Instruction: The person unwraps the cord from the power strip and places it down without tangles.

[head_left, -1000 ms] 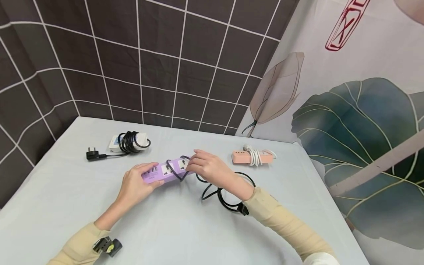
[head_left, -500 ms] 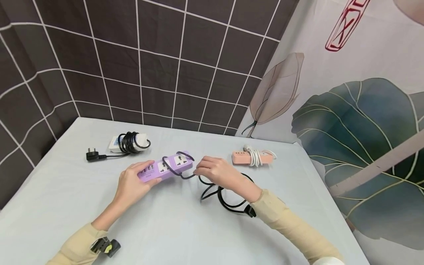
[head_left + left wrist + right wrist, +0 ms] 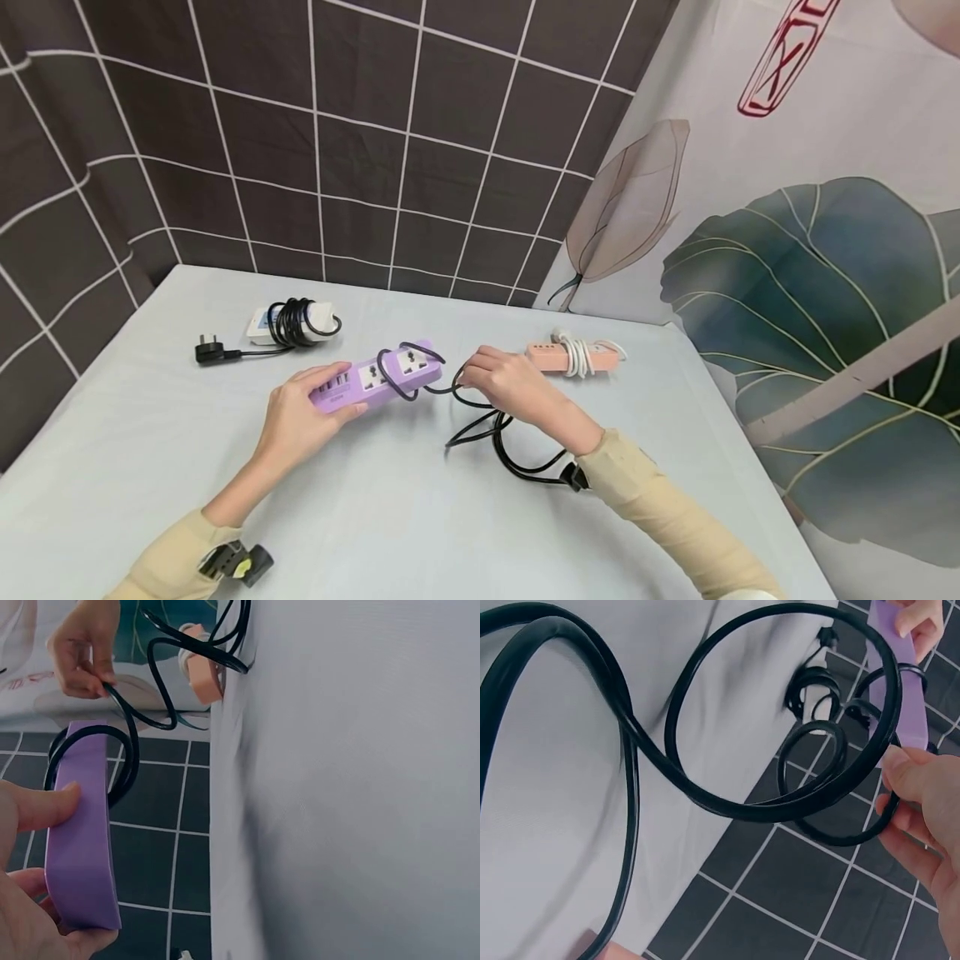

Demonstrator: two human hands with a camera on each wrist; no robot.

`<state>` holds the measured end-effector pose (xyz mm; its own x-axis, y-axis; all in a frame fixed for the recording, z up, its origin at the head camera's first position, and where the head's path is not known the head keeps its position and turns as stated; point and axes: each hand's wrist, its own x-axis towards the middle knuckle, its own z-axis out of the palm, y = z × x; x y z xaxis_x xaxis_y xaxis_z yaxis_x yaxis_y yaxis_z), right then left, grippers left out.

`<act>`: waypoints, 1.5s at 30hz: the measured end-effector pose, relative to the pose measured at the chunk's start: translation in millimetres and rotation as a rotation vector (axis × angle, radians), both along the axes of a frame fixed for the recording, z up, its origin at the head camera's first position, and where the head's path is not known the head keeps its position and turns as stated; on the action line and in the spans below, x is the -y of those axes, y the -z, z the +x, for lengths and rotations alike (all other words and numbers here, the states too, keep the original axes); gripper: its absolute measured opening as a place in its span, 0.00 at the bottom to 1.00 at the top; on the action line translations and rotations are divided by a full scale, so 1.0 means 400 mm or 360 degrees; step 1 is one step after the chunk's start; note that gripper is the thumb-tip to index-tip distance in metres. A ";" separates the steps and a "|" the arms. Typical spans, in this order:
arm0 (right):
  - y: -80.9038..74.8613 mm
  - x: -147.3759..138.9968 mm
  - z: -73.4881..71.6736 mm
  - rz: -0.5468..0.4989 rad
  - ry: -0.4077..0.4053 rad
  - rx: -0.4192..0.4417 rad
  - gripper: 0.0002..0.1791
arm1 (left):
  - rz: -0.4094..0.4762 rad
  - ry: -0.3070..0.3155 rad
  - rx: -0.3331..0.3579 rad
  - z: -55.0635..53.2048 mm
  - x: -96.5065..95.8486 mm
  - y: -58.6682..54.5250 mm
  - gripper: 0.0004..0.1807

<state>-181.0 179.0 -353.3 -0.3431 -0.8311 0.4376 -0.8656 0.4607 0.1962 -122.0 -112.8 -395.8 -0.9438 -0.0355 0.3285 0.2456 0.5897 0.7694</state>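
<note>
In the head view, one black plug [image 3: 574, 477] lies on the worktop [image 3: 420, 517] at four o'clock from the single purple power strip [image 3: 372, 394]. The left hand [image 3: 306, 418] has its fingers clasped round that strip's eight o'clock end; the right hand's [image 3: 519, 388] fingers pinch one black cable [image 3: 765, 812] at three o'clock. Farther, one pink power strip [image 3: 550, 358] sits at three, one white power strip [image 3: 321, 318] at ten.
</note>
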 end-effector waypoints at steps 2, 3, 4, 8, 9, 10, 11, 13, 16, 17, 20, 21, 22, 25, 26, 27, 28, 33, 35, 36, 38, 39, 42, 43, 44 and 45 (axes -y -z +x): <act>0.003 -0.002 -0.004 -0.0010 0.0025 -0.0018 0.04 | 0.0003 0.0012 0.0012 0.001 -0.002 -0.004 0.33; 0.004 -0.003 -0.006 -0.0016 0.0033 -0.0023 0.04 | 0.0004 0.0019 0.0018 0.002 -0.003 -0.005 0.33; 0.004 -0.004 -0.007 -0.0024 0.0041 -0.0021 0.05 | 0.0003 0.0025 0.0026 0.002 -0.004 -0.006 0.33; 0.007 -0.007 -0.015 -0.0041 0.0075 -0.0024 0.03 | 0.0003 0.0050 0.0049 0.005 -0.008 -0.006 0.33; 0.007 -0.008 -0.016 -0.0047 0.0082 -0.0027 0.03 | 0.0000 0.0055 0.0051 0.005 -0.009 -0.005 0.33; 0.008 -0.009 -0.017 -0.0053 0.0091 -0.0027 0.03 | -0.0001 0.0059 0.0053 0.006 -0.010 -0.004 0.33; 0.008 -0.010 -0.018 -0.0059 0.0100 -0.0030 0.02 | -0.0003 0.0065 0.0051 0.006 -0.011 -0.002 0.33; 0.008 -0.013 -0.019 -0.0073 0.0118 -0.0035 0.02 | -0.0007 0.0072 0.0048 0.007 -0.012 0.000 0.32; 0.008 -0.018 -0.020 -0.0087 0.0142 -0.0049 0.02 | -0.0013 0.0082 0.0043 0.008 -0.013 0.004 0.32; 0.008 -0.018 -0.019 -0.0092 0.0147 -0.0059 0.02 | -0.0014 0.0085 0.0040 0.009 -0.013 0.005 0.32; 0.006 -0.020 -0.018 -0.0101 0.0157 -0.0092 0.03 | -0.0017 0.0095 0.0031 0.010 -0.014 0.005 0.32; 0.005 -0.019 -0.018 -0.0107 0.0162 -0.0103 0.03 | -0.0018 0.0098 0.0026 0.010 -0.014 0.005 0.32; 0.005 -0.019 -0.018 -0.0114 0.0166 -0.0114 0.03 | -0.0019 0.0103 0.0023 0.010 -0.014 0.004 0.32; 0.003 -0.018 -0.020 -0.0135 0.0186 -0.0138 0.04 | -0.0013 0.0119 0.0025 0.010 -0.016 0.002 0.32; 0.004 -0.018 -0.021 -0.0143 0.0195 -0.0144 0.04 | -0.0009 0.0126 0.0030 0.010 -0.017 0.001 0.32; 0.004 -0.018 -0.022 -0.0150 0.0204 -0.0149 0.04 | -0.0007 0.0134 0.0033 0.010 -0.017 0.000 0.32; 0.004 -0.018 -0.023 -0.0155 0.0214 -0.0154 0.05 | -0.0007 0.0141 0.0036 0.010 -0.018 0.000 0.32; 0.004 -0.020 -0.025 -0.0193 0.0286 -0.0168 0.05 | -0.0045 0.0173 0.0014 0.012 -0.024 0.002 0.32; 0.003 -0.020 -0.025 -0.0205 0.0312 -0.0170 0.05 | -0.0062 0.0180 0.0004 0.014 -0.026 0.004 0.32; 0.002 -0.021 -0.025 -0.0209 0.0322 -0.0172 0.05 | -0.0068 0.0182 0.0001 0.015 -0.026 0.005 0.32; 0.001 -0.022 -0.024 -0.0216 0.0329 -0.0177 0.06 | -0.0076 0.0182 -0.0005 0.016 -0.027 0.007 0.32; 0.000 -0.022 -0.023 -0.0219 0.0326 -0.0182 0.06 | -0.0078 0.0179 -0.0007 0.016 -0.028 0.007 0.32; -0.002 -0.025 -0.020 -0.0230 0.0297 -0.0188 0.07 | -0.0084 0.0175 -0.0013 0.016 -0.028 0.007 0.32; -0.003 -0.027 -0.018 -0.0234 0.0289 -0.0194 0.08 | -0.0084 0.0173 -0.0014 0.016 -0.028 0.007 0.32; -0.004 -0.028 -0.016 -0.0238 0.0281 -0.0202 0.08 | -0.0086 0.0171 -0.0012 0.016 -0.027 0.007 0.32; -0.005 -0.029 -0.014 -0.0240 0.0279 -0.0216 0.08 | -0.0089 0.0168 -0.0008 0.016 -0.027 0.007 0.32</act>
